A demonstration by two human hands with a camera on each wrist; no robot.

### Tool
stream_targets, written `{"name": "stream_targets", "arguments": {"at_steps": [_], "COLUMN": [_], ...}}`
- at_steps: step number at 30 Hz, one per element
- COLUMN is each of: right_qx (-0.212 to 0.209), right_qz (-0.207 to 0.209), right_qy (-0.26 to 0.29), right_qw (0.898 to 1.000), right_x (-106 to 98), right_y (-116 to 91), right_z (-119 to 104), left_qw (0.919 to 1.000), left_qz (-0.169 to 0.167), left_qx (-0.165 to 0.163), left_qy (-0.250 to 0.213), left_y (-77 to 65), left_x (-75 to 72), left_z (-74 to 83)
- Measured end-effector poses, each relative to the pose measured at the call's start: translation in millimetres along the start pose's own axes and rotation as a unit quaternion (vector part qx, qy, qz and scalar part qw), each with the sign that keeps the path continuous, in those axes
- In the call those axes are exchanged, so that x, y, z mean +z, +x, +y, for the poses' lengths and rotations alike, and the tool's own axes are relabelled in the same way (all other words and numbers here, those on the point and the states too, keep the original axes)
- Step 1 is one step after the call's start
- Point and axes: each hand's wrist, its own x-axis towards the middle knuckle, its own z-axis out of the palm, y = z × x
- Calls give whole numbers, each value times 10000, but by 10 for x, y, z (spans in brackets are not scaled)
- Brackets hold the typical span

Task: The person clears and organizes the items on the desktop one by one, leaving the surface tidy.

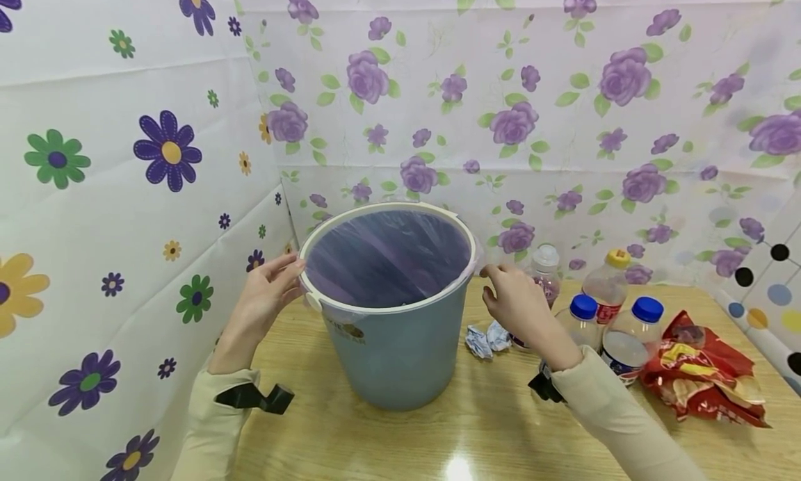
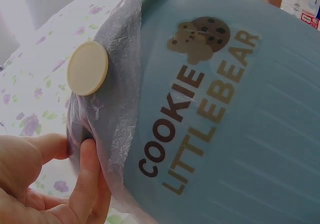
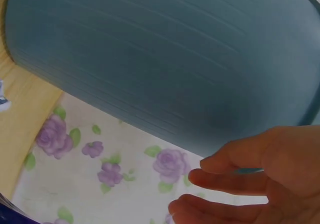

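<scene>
A blue trash bin [image 1: 400, 359] with a cream rim ring stands upright on the wooden table. A thin translucent purple bin liner [image 1: 388, 258] lines its inside and folds over the rim. My left hand [image 1: 265, 293] is at the left side of the rim, thumb and fingers pinching the overhanging liner [image 2: 117, 114] below a round cream knob [image 2: 87, 68]. Bear print and lettering [image 2: 185, 119] mark the bin's wall. At the right side of the rim, my right hand [image 1: 516, 304] has loosely bent, separated fingers close to the bin's wall [image 3: 150, 59], holding nothing.
Crumpled paper [image 1: 488, 340] lies right of the bin. Several plastic bottles, one with a yellow cap [image 1: 618, 258] and another with a blue cap [image 1: 647, 309], stand behind my right forearm. A red snack bag [image 1: 707, 370] lies farther right. Flowered sheets [image 1: 438, 106] hang behind and at left.
</scene>
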Motion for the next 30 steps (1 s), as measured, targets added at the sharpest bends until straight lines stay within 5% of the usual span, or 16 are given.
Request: {"name": "stream_targets", "arguments": {"at_steps": [19, 30], "right_qx": [317, 66], "right_qz": [-724, -756], "right_qy": [-207, 122], "right_qw": [9967, 9970], "right_x": [262, 515], "right_y": [-74, -154], "right_z": [102, 152], "left_qw": [9999, 10000], "left_qz": [-47, -13], "left_qx": [99, -13], "left_qy": [-14, -77], "left_y": [7, -9], "left_x": [1, -6], "left_z": [-5, -5]}}
